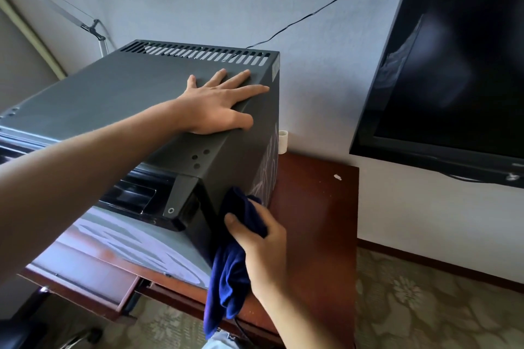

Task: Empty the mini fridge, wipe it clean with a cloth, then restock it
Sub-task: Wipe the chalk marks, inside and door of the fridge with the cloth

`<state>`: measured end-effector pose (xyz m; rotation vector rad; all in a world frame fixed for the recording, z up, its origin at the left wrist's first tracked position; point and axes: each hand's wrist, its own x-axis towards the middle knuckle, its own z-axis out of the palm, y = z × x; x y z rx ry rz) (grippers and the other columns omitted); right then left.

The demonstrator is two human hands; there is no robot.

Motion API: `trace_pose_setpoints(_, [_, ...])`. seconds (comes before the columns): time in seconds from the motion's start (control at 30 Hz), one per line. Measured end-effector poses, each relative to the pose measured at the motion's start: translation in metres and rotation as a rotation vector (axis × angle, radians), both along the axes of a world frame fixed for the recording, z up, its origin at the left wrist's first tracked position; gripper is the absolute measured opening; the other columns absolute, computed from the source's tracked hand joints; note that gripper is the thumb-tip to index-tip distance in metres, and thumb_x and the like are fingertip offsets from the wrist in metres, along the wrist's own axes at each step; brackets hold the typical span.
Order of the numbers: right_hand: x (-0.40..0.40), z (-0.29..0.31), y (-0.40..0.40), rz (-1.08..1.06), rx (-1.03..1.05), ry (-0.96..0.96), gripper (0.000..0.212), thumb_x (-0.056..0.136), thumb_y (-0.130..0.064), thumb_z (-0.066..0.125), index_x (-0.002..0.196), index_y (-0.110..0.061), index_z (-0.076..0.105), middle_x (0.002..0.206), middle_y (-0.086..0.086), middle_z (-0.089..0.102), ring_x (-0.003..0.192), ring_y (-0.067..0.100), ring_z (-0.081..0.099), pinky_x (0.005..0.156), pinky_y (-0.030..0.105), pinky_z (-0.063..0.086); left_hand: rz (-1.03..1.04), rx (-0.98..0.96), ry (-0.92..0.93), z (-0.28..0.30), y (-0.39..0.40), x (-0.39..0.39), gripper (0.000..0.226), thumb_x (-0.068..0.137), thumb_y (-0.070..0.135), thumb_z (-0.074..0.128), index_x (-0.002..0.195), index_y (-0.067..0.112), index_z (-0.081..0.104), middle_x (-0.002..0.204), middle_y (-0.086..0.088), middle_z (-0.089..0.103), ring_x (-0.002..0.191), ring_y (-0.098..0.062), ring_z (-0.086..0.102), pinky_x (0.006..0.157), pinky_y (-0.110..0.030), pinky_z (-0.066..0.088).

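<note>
Mini fridge: sitting on the wooden desk, beside the wall.
Left hand: lying flat on the fridge's top, fingers spread wide, its grip holding nothing.
Right hand: its grip bunching a dark blue cloth and pressing it against the fridge's right front corner.
Television: hanging on the wall, right of the fridge.
</note>
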<state>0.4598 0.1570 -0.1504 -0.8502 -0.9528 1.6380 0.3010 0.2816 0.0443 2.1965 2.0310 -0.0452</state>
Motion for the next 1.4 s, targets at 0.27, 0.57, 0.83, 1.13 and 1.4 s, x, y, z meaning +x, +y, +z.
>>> trace_pose_setpoints(0.27, [-0.006,0.008,0.108,-0.05,-0.048,0.044,0.028,0.086,-0.006,0.078,0.113,-0.01,0.076,0.11,0.017,0.076,0.093,0.024,0.071,0.087,0.042,0.058,0.004,0.002,-0.012,-0.002,0.001,-0.001,0.086,0.069,0.066,0.038,0.15,0.069,0.01,0.171,0.019,-0.005,0.158,-0.017,-0.008,0.119,-0.071,-0.003])
trace_pose_setpoints(0.57, [-0.017,0.024,0.303,-0.092,-0.188,-0.003,0.043,0.077,-0.015,0.084,0.115,0.0,0.071,0.109,0.022,0.075,0.106,0.044,0.07,0.093,0.063,0.055,-0.005,0.005,-0.035,-0.003,0.004,-0.004,0.084,0.071,0.063,0.041,0.149,0.069,0.012,0.17,0.021,-0.005,0.158,-0.017,-0.011,0.119,-0.071,-0.005])
trace_pose_setpoints(0.83, [-0.015,0.019,0.313,-0.065,-0.168,0.007,0.031,0.081,-0.012,0.081,0.109,-0.002,0.072,0.109,0.023,0.075,0.103,0.04,0.071,0.093,0.062,0.056,-0.006,0.005,-0.046,-0.002,0.003,-0.004,0.083,0.071,0.063,0.041,0.149,0.069,0.014,0.171,0.021,-0.004,0.158,-0.018,-0.01,0.118,-0.072,-0.005])
trace_pose_setpoints(1.13, [-0.006,0.009,0.157,-0.088,-0.13,0.05,0.034,0.079,0.0,0.078,0.112,-0.004,0.074,0.094,0.011,0.076,0.08,0.023,0.07,0.067,0.031,0.057,0.02,-0.004,-0.033,0.0,0.001,0.001,0.084,0.07,0.064,0.042,0.15,0.068,0.015,0.171,0.02,-0.003,0.158,-0.018,-0.007,0.119,-0.071,-0.003])
trace_pose_setpoints(1.4, [-0.008,-0.006,0.007,-0.051,-0.099,0.069,0.039,0.064,-0.015,0.087,0.101,-0.011,0.078,0.103,0.02,0.074,0.091,0.026,0.069,0.088,0.046,0.055,0.03,-0.008,-0.041,0.002,-0.001,0.004,0.085,0.07,0.064,0.041,0.15,0.068,0.014,0.171,0.019,-0.001,0.159,-0.019,-0.005,0.119,-0.071,-0.004])
